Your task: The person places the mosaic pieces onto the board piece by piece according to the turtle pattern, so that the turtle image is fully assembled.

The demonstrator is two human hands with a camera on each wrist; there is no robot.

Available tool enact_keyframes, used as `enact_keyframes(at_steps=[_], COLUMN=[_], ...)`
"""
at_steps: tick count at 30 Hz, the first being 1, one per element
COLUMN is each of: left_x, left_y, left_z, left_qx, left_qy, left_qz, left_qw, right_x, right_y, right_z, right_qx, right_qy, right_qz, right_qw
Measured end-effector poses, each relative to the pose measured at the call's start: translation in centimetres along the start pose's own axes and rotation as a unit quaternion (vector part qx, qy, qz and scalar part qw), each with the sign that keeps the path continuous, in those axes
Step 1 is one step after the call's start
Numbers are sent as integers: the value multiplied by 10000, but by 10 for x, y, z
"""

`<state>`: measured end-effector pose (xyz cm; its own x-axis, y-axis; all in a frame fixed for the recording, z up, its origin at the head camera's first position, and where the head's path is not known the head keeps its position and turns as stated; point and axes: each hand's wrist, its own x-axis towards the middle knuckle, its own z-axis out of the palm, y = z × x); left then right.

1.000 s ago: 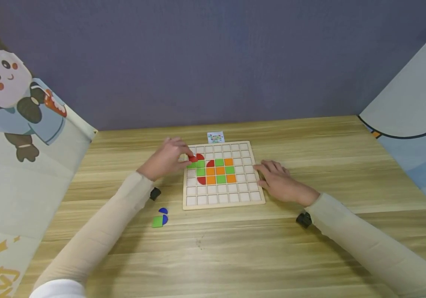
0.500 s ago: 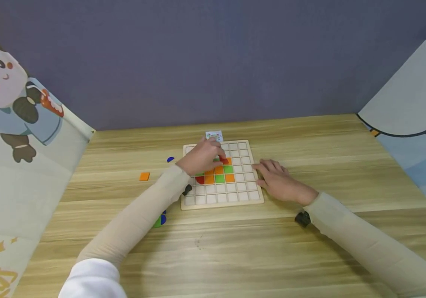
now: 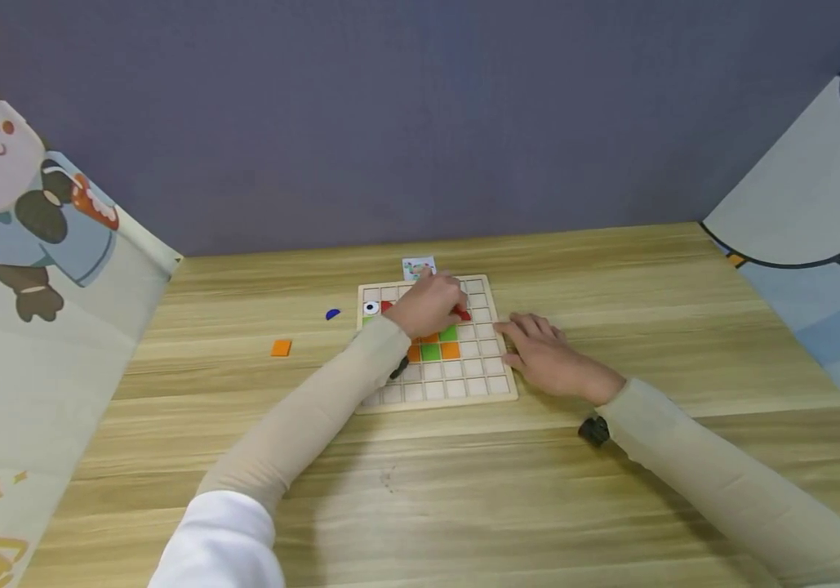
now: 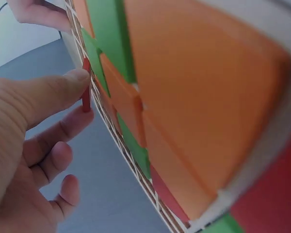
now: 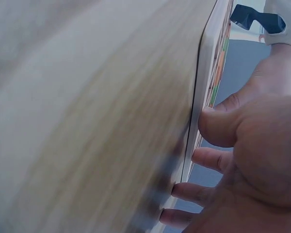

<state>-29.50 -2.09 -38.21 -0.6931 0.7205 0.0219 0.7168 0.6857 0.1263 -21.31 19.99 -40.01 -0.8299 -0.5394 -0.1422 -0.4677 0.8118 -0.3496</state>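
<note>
In the head view my left hand (image 3: 427,306) is over the wooden grid board (image 3: 496,384), pinching a red tile (image 3: 462,314) between thumb and finger. The left wrist view shows the red tile (image 4: 86,86) on edge, close to the board's surface; whether it touches is unclear. Orange tiles (image 3: 451,350) and green tiles (image 3: 430,352) fill cells in the middle, partly covered by my hand. An eye tile (image 3: 371,308) lies near the upper left corner. My right hand (image 3: 555,359) rests along the board's right edge, thumb and fingertips touching its side in the right wrist view.
On the table left of the board lie a blue half-round tile (image 3: 332,314) and an orange square tile (image 3: 281,348). A small picture card (image 3: 418,266) lies behind the board. A dark wall (image 3: 434,122) rises beyond the table's far edge.
My left hand has moved right across the board, carrying the red tile. The eye tile has come into view, while the forearm now covers the loose green and blue tiles. My right hand stays put.
</note>
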Motion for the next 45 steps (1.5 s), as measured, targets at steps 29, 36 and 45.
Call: enact_keyframes(at_steps=[29, 36, 45], left_x=[-6, -32, -80], left_y=[-4, -20, -47], left_z=[-1, -10, -31], left_qx=[-395, -497, -954], left_qy=[-124, 153, 258], left_qz=[-126, -136, -819], left_qw=[9991, 9986, 9917], right_x=[2, -1, -3], right_y=[-2, -1, -5], right_z=[1, 0, -3], right_qx=[-35, 19, 35], right_qy=[8, 24, 0], right_qz=[7, -56, -33], right_qw=[10000, 10000, 10000])
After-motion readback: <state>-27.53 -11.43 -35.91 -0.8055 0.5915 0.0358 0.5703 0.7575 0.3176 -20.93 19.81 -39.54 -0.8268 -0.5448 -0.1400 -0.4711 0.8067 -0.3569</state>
